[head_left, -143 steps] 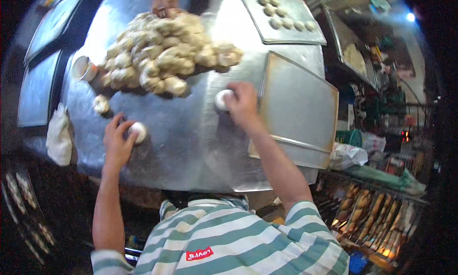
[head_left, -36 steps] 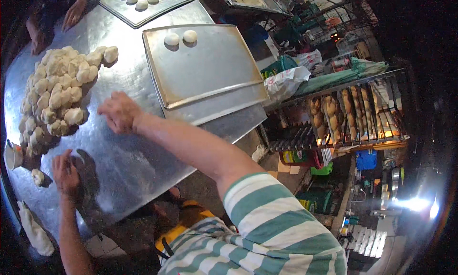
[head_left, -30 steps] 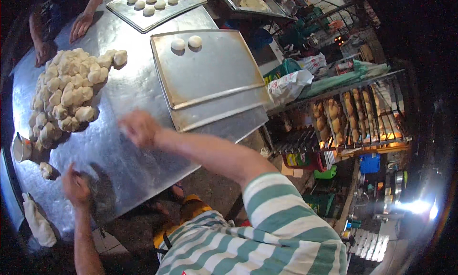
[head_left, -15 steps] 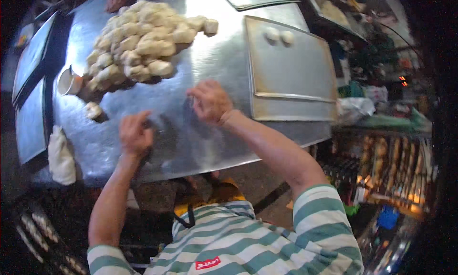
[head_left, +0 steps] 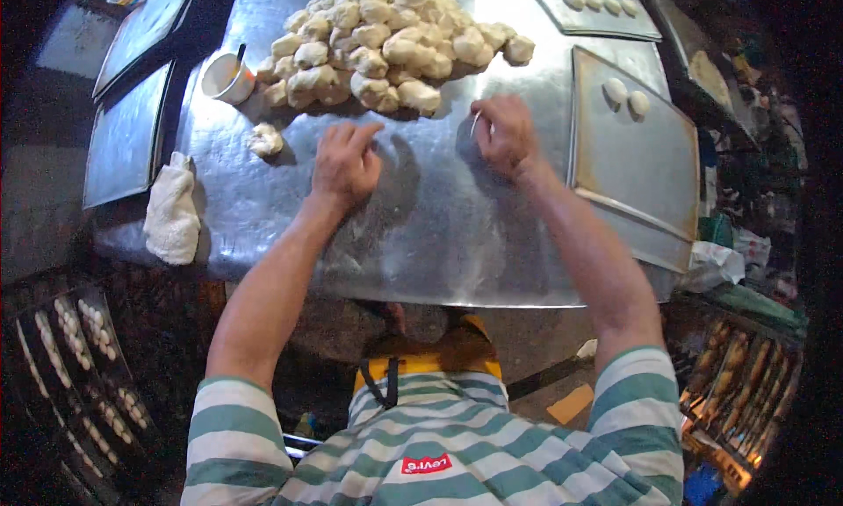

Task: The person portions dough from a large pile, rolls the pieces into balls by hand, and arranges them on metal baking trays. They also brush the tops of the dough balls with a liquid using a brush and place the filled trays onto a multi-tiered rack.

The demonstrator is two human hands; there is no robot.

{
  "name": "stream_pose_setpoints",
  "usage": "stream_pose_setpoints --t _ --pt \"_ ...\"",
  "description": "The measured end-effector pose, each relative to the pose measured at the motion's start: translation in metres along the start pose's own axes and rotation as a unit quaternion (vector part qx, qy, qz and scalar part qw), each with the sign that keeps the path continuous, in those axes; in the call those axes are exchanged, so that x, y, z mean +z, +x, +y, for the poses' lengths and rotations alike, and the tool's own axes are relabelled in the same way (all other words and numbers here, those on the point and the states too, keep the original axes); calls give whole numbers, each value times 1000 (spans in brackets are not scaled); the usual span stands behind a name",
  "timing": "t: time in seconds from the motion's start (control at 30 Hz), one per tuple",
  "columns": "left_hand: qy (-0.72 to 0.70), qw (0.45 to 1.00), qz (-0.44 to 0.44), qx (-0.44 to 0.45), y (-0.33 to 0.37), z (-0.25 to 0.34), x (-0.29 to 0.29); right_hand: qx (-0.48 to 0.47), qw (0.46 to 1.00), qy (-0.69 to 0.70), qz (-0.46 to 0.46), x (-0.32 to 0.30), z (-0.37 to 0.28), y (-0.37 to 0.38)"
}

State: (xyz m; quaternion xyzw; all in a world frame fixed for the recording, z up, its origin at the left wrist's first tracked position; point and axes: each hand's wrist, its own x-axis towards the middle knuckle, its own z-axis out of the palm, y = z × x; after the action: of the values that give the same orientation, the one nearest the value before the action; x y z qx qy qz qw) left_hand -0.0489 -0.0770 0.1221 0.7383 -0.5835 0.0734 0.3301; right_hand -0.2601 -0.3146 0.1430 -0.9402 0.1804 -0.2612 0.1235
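My left hand (head_left: 344,165) is over the metal table, just in front of a big heap of dough pieces (head_left: 373,36). Its index finger points toward the right, apart from the thumb, and I see nothing held in it. To the right, my right hand (head_left: 509,139) is curled closed above the tabletop. A thin pale edge shows at its fingers, too small to make out. One loose dough piece (head_left: 264,140) lies left of my left hand. Beyond it is a white cup (head_left: 226,78) with a dark stick standing in it.
A white cloth (head_left: 172,213) lies at the table's left edge. A metal tray (head_left: 637,168) with two dough balls sits on the right; another tray (head_left: 606,21) with several balls is behind it. Racks of dough (head_left: 88,330) and browned loaves (head_left: 733,379) stand below on either side.
The whole view has shifted, so the table sits further right and higher. Both hands are closer to the dough heap than before. The loose dough piece and the cup stay put on the table.
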Motion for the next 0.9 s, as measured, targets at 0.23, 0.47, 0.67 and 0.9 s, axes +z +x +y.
stream_pose_setpoints --t 0.23,0.47,0.67,0.9 --pt "108 979 54 -162 -25 -27 -19 104 992 -78 -1 -17 10 -23" --pt "75 961 -82 -254 -11 -14 -43 22 998 56 -17 -33 4 -45" --pt "172 940 -10 -295 -8 -31 0 18 997 59 -37 -35 3 -50" --pt "167 946 15 -276 -1 -21 1 284 950 44 -121 -10 33 1"
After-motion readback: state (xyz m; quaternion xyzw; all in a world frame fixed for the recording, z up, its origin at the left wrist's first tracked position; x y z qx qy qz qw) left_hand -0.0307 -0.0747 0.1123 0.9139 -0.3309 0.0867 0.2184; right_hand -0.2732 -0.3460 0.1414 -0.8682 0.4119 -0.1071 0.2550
